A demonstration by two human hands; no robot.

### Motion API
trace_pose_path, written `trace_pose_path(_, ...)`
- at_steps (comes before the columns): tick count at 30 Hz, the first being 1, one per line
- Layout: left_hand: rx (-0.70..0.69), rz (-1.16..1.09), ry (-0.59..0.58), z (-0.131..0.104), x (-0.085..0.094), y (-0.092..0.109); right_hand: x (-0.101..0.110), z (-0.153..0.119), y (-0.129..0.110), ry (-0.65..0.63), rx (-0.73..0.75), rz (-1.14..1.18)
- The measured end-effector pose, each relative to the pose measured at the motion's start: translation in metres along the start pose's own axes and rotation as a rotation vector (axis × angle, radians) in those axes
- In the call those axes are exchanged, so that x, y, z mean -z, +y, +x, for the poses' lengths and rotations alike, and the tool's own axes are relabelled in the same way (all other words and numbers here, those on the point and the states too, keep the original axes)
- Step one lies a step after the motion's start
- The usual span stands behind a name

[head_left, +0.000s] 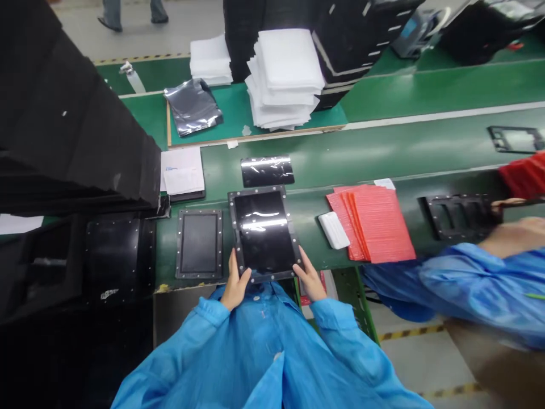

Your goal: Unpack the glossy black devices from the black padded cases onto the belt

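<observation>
Between my two hands is a black framed panel (266,233) with a glossy dark screen and pale dots around its border. My left hand (235,284) grips its lower left corner, thumb on the front edge. On the lower right edge, my right hand (310,278) holds it the same way. The panel is tilted over the front of the bench. To its left lies a second black frame (200,244) with a matte centre. Behind it a glossy black sheet (267,171) rests on the bench.
Red bubble bags (378,224) and a white pack (334,230) lie to the right. Dark foam trays (76,113) tower at the left. White foam sheets (287,74) and a silvery bag (193,107) sit behind. A co-worker's blue sleeve (464,270) reaches in at right.
</observation>
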State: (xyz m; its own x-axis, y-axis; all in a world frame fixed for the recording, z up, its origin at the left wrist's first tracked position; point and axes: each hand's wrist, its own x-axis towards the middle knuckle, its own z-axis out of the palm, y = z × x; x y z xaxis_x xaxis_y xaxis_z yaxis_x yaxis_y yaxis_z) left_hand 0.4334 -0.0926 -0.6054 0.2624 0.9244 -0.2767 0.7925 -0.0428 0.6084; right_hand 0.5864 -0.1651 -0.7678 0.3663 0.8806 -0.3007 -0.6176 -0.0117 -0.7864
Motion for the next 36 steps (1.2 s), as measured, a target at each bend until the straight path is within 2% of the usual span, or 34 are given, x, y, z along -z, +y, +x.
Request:
trace_pose_path(2,0.008,0.008,0.063,0.000,-0.001,0.005,0.005,0.004,0.001,-0.023,-0.014,0.008)
trace_pose_path(4,0.003,0.015,0.114,0.019,-0.001,0.021,0.010,0.026,-0.004,-0.109,-0.009,-0.015)
trace_pose_path(7,-0.041,0.026,0.197,0.083,0.005,0.061,0.009,0.096,-0.031,-0.276,0.039,-0.053)
trace_pose_path(10,-0.025,0.033,0.310,0.151,0.016,0.100,-0.008,0.176,-0.068,-0.276,0.123,-0.074)
trace_pose_path(12,0.015,0.056,0.364,0.175,0.021,0.112,-0.020,0.209,-0.083,-0.290,0.162,-0.059)
trace_pose_path(14,0.023,0.108,0.378,0.181,0.022,0.112,-0.026,0.220,-0.085,-0.284,0.181,-0.048)
trace_pose_path(19,0.013,0.272,0.394,0.172,0.011,0.113,-0.023,0.215,-0.069,-0.194,0.281,-0.098)
trace_pose_path(22,-0.019,0.484,0.418,0.146,0.002,0.118,-0.024,0.223,-0.065,-0.224,0.280,-0.101)
trace_pose_path(23,-0.079,0.576,0.364,0.127,-0.002,0.117,-0.025,0.224,-0.065,-0.228,0.279,-0.102)
trace_pose_path(25,-0.238,0.716,0.123,0.079,-0.013,0.106,-0.026,0.224,-0.067,-0.201,0.309,-0.130)
trace_pose_path(27,-0.344,0.719,-0.169,0.032,-0.023,0.088,-0.025,0.219,-0.074,-0.134,0.382,-0.203)
trace_pose_path(29,-0.365,0.677,-0.349,0.001,-0.028,0.070,-0.025,0.210,-0.084,-0.069,0.503,-0.317)
trace_pose_path(31,-0.338,0.657,-0.432,-0.008,-0.026,0.058,-0.027,0.200,-0.097,-0.049,0.643,-0.463)
trace_pose_path(32,-0.324,0.654,-0.453,-0.007,-0.024,0.054,-0.031,0.196,-0.103,-0.078,0.711,-0.537)
trace_pose_path(34,-0.331,0.649,-0.470,0.001,-0.019,0.049,-0.039,0.189,-0.112,-0.223,0.817,-0.655)
trace_pose_path(36,-0.404,0.668,-0.470,0.008,-0.017,0.046,-0.048,0.186,-0.116,-0.394,0.887,-0.718)
